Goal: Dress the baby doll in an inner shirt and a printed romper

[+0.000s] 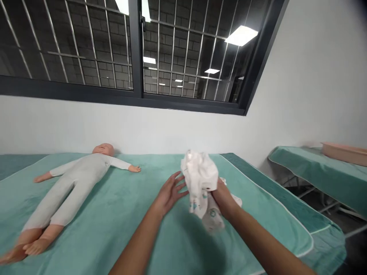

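A crumpled white cloth item with small teal prints, which looks like a baby garment (pixel 200 172), hangs bunched above the table. My right hand (pixel 225 196) grips it from the right side, its fingers partly hidden behind the fabric. My left hand (pixel 172 193) is just left of the cloth, fingers spread and curved toward it, holding nothing. Whether the left fingertips touch the fabric I cannot tell. A baby doll (pixel 83 172) in a white body suit lies on its back at the left, arms spread, away from both hands.
A green cloth cover (pixel 129 229) spreads over the table under my hands. Behind it stand a white wall (pixel 166 130) and a dark-framed window (pixel 137 49) with metal bars. To the right, a second green-covered table (pixel 304 164) holds a pink basin (pixel 344 152).
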{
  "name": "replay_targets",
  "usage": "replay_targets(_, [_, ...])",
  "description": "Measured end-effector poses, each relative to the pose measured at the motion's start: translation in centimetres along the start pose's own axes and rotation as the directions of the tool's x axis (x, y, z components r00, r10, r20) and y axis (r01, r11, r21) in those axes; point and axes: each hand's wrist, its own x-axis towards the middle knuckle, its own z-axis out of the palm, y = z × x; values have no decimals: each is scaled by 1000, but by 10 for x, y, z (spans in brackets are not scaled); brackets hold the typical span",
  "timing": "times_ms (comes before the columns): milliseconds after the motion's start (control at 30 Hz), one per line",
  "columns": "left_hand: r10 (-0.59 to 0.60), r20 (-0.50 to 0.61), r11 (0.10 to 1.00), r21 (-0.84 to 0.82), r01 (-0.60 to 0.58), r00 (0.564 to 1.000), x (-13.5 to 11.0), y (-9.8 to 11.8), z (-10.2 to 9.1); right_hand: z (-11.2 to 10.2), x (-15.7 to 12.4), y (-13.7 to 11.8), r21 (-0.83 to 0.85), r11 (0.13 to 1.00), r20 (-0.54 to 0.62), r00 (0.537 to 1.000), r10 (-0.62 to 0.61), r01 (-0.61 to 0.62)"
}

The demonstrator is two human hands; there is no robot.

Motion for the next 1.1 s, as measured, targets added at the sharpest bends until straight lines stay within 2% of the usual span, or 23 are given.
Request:
replay_targets(67, [3,16,999,50,-3,1000,-17,17,-26,34,2,19,83,996,124,992,35,-45])
replay_targets(167, [52,-110,986,163,-33,993,-39,33,-66,76,9,49,51,995,299,952,61,-80])
replay_targets(233, [117,-222,985,152,-84,968,-49,38,-93,87,16,70,-84,996,315,949,17,11])
replay_targets(267, [147,-278,985,132,-113,949,-52,40,-105,85,20,81,-176,982,288,957,-14,68])
replay_targets(333, [173,-365,984,109,-143,915,-54,42,-124,66,31,103,-393,909,188,980,-68,139])
replay_targets(400, [157,-427,987,91,-130,891,-54,42,-133,31,43,121,-599,786,142,986,-83,152])
replay_targets(467, [158,-471,987,96,-128,868,-52,41,-134,-11,53,131,-741,670,44,999,-25,49])
replay_targets(533, [219,-499,975,145,-168,839,-52,39,-129,-49,59,131,-807,584,-68,996,51,-85])
replay_targets(600, [299,-510,953,206,-223,807,-55,38,-123,-76,58,128,-820,552,-130,989,73,-149])
replay_targets(667, [347,-522,935,252,-248,779,-59,38,-116,-85,50,123,-820,546,-149,986,82,-169])
replay_targets(700, [354,-537,932,273,-240,765,-61,40,-113,-82,45,121,-813,558,-142,986,87,-166])
replay_targets(767, [353,-591,927,325,-187,725,-67,45,-104,-64,32,114,-765,628,-104,989,101,-145])
replay_targets(833, [336,-639,928,350,-128,692,-73,53,-92,-31,17,99,-651,750,-26,991,128,-114])
replay_targets(867, [332,-641,929,351,-120,692,-76,58,-84,-11,10,87,-563,821,36,989,141,-96])
replay_targets(933, [351,-600,919,369,-141,719,-82,69,-65,31,-4,57,-393,918,213,965,150,-56])
replay_targets(1000, [384,-518,890,427,-159,764,-88,82,-44,70,-15,26,-201,980,358,930,85,-13])
replay_targets(1033, [391,-478,874,462,-153,787,-92,90,-33,85,-19,12,-74,997,409,912,27,4])
replay_targets(1100, [361,-381,856,497,-141,851,-100,106,-13,107,-23,-7,78,996,422,906,-4,-32])
